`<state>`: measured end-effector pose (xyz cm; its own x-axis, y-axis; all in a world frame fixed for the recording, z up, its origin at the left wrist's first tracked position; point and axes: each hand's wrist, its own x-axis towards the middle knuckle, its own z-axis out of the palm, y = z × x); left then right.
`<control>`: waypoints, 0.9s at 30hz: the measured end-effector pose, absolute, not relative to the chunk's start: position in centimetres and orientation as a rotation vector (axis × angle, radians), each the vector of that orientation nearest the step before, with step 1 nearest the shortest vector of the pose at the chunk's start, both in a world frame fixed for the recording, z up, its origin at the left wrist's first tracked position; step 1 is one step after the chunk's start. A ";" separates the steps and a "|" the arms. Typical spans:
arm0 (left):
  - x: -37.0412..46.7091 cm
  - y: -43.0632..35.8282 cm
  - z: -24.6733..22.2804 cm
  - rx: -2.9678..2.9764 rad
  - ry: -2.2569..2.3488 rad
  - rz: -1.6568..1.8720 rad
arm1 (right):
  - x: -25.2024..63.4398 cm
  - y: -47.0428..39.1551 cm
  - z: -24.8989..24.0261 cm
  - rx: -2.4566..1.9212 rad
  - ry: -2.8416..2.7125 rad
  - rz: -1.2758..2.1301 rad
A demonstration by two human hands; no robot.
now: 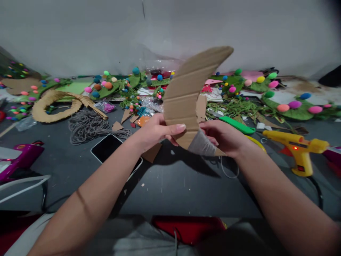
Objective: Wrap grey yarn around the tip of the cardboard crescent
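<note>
A curved, crescent-like cardboard piece (pixel 186 89) is held up over the table, its pointed tip toward the upper right. Its lower right end is wrapped in grey yarn (pixel 203 144). My left hand (pixel 162 131) grips the lower left edge, thumb across the front face. My right hand (pixel 221 135) is closed round the right side, at the wrapped part; some of its fingers are hidden behind the cardboard. A thin loop of strand (pixel 229 169) hangs below my right hand.
On the dark table (pixel 165 195) lie a phone (pixel 106 147), tangled grey yarn (pixel 87 126) and a cardboard ring (pixel 39 110). A yellow glue gun (pixel 301 149), its red light lit, stands right, near a green-handled cutter (pixel 237 124). Pompom-covered green pieces (pixel 295 108) line the back.
</note>
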<state>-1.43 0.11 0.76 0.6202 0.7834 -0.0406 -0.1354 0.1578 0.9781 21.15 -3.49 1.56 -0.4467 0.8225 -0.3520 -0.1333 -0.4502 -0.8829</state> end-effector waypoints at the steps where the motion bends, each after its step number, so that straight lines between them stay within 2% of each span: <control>1: -1.5 0.0 0.9 1.297 0.645 0.679 | 21.4 -3.4 1.7 -1.110 -1.075 1.974; 5: -1.6 -0.1 1.4 1.456 0.729 0.625 | 22.1 -3.3 2.3 -1.214 -1.085 1.881; 14: -0.8 -0.2 1.7 1.622 1.000 0.754 | 22.1 -4.2 3.1 -1.235 -1.289 1.661; 19: -0.3 -0.3 1.1 1.617 1.115 0.958 | 21.1 -4.9 3.2 -1.242 -1.392 1.604; 27: 0.2 -0.3 0.7 1.371 1.022 1.253 | 19.1 -5.4 2.2 -1.152 -1.358 1.648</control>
